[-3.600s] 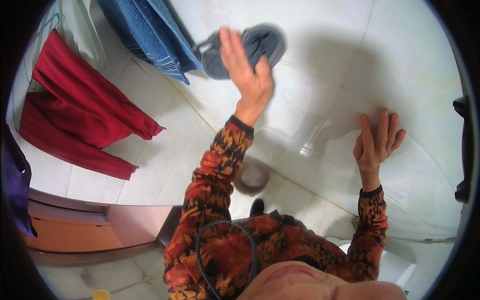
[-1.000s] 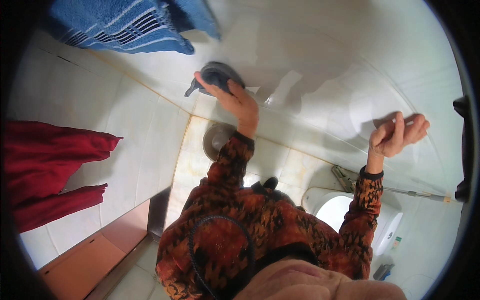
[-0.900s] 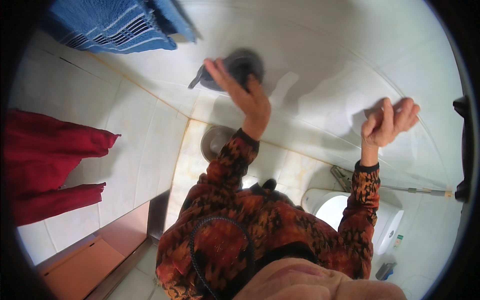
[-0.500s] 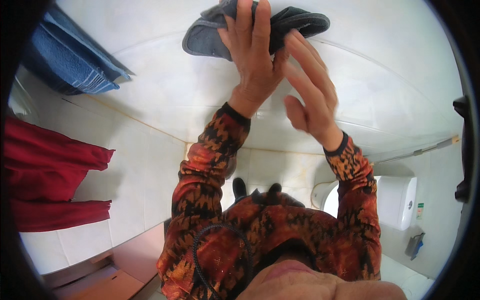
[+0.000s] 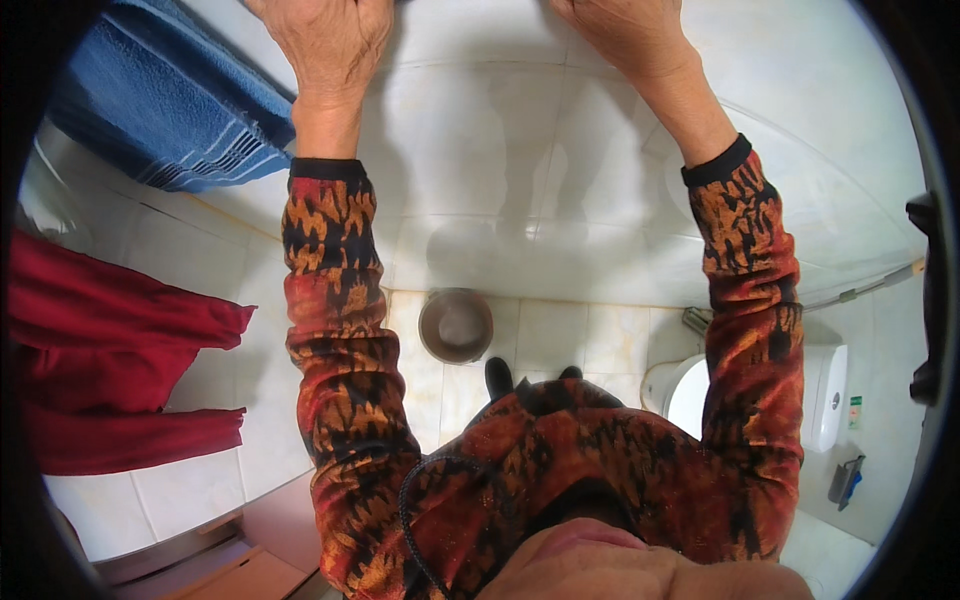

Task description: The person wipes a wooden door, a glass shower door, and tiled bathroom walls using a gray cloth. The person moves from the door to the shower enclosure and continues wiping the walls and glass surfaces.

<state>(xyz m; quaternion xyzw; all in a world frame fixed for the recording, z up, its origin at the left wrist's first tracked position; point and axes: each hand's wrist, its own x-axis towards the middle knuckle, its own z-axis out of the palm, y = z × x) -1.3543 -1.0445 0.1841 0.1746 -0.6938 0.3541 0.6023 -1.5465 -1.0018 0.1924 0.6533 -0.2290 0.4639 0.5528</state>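
Both my arms, in orange, red and black patterned sleeves, are stretched up to the top edge of the view. My left hand (image 5: pixel 332 45) is at the upper left, back of the hand showing, beside the hanging blue towel (image 5: pixel 180 100). My right hand (image 5: pixel 632 38) is at the upper right in front of the white tiled wall (image 5: pixel 480 130). The fingers of both hands are cut off by the top edge, so what they hold cannot be made out. Just a sliver of something dark shows beside my left hand at that edge.
A red garment (image 5: pixel 110 360) hangs at the left. On the tiled floor a round bucket (image 5: pixel 456 326) stands near my dark shoes. A white toilet (image 5: pixel 685 395) is to the right, partly behind my sleeve, with its tank (image 5: pixel 828 395) by the wall. Some wooden furniture (image 5: pixel 250 575) is at the lower left.
My hands were close together at a dark grey cloth item at the top centre. They have moved apart and upward, and the item has almost left the view. The floor bucket now shows fully.
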